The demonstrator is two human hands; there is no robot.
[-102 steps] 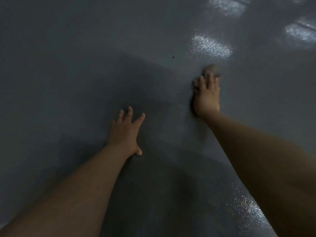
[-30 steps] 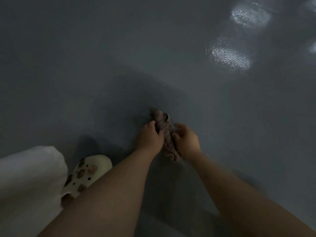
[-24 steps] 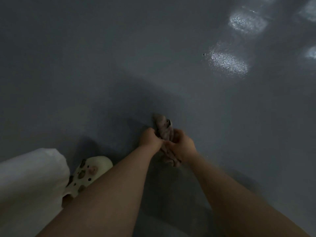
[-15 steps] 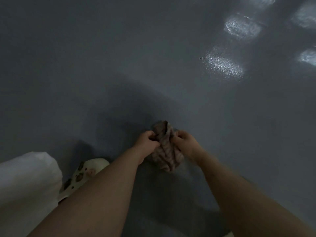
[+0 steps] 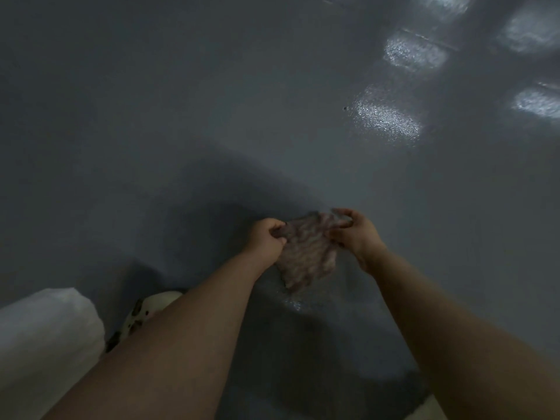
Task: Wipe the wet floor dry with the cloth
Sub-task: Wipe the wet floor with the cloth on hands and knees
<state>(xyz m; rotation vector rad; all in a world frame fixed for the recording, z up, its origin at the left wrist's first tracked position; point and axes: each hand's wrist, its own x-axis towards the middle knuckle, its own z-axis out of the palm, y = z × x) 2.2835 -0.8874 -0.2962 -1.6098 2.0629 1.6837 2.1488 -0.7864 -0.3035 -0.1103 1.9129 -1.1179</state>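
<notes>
Cloth (image 5: 307, 253) is held spread above the grey floor (image 5: 212, 116), clear of it. Left hand (image 5: 266, 239) grips the cloth's left edge in a closed fist; right hand (image 5: 357, 233) pinches its right corner — fingers curled. A spotted shoe (image 5: 145, 313) sits lower left of the cloth, beside white fabric (image 5: 42, 338).

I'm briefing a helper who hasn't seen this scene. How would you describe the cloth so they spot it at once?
Start from the wide grey floor and follow the two bare forearms forward to where they meet. The cloth hangs spread between the left hand and right hand, each pinching an upper corner. It is the only brownish, mottled fabric, unlike the cream spotted shoe at lower left.
</notes>
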